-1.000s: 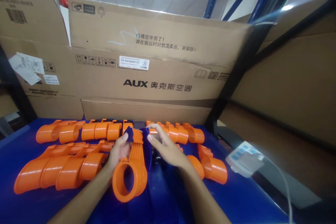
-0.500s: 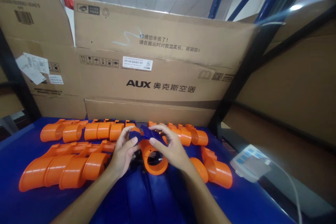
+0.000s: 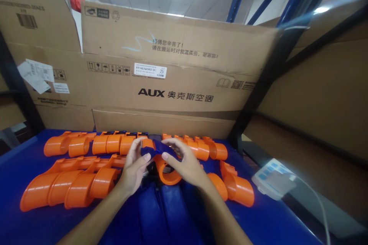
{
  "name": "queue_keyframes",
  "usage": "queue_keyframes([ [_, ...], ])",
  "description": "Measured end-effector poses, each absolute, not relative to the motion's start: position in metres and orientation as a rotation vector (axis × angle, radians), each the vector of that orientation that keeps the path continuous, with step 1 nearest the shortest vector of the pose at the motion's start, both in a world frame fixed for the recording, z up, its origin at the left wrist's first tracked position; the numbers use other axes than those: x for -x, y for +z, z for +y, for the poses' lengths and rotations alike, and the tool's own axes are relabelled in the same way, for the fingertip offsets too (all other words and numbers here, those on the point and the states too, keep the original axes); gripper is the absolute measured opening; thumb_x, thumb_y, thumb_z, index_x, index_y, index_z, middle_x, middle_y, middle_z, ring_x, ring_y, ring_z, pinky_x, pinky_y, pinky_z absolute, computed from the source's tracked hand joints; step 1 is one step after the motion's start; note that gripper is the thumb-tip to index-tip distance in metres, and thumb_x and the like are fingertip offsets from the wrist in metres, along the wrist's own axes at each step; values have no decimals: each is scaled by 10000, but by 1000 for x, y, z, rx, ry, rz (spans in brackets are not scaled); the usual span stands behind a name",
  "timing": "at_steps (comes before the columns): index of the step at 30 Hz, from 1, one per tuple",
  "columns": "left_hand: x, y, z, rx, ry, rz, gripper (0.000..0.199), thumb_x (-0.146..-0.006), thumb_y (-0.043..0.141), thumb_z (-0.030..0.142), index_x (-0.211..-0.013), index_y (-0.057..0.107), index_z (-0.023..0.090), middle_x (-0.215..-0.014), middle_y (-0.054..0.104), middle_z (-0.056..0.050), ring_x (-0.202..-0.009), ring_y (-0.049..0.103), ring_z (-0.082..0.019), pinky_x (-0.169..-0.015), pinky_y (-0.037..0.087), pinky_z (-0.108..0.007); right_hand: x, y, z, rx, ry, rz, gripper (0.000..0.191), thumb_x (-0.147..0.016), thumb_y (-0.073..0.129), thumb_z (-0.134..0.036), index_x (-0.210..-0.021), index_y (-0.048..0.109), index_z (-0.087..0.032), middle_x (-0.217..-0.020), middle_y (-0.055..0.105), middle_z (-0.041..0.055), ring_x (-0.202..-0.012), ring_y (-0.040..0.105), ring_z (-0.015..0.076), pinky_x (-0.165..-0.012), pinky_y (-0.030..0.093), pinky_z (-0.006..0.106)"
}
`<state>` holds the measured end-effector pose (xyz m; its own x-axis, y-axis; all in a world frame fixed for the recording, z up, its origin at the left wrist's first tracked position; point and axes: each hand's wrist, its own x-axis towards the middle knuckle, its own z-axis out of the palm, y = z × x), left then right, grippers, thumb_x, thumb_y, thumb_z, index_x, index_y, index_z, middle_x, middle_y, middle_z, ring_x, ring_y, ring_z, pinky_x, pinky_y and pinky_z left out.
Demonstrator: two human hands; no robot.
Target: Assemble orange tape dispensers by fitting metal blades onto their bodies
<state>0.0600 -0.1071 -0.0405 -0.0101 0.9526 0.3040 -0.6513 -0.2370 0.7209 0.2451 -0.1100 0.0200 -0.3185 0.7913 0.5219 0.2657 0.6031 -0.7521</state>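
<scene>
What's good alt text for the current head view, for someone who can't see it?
A left hand and right hand hold an orange ringed part and a blue piece over a blue surface. Similar orange parts sit in rows on both sides; AUX-printed cardboard stands behind.

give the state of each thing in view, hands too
left hand: closed on the orange piece
right hand: holding the blue part
orange piece: held between both hands
blue part: gripped
other orange pieces: set in rows
cardboard: standing upright
white device: power state unclear
</scene>
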Motion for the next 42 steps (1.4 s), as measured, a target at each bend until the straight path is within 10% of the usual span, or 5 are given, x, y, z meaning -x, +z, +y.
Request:
queue_keyframes([
  [9,-58,-39,-104,-1044,1614,481,610,-804,780,352,-1375,577,280,-1487,560,-113,-1384,508,-355,-1119,445,-487,-247,13,-108,916,304,-1991,546,-824,808,-396,-1300,587,-246,-1264,685,92,-1165,650,286,-1032,514,453],
  [42,-59,-37,-105,-1184,1796,673,528,-801,821,334,-1244,538,286,-1269,704,-85,-1196,672,-288,-1031,525,-446,-243,2,-108,740,-177,-2057,646,-817,819,-413,-1397,582,-256,-1194,666,134,-1072,649,309,-926,558,501],
])
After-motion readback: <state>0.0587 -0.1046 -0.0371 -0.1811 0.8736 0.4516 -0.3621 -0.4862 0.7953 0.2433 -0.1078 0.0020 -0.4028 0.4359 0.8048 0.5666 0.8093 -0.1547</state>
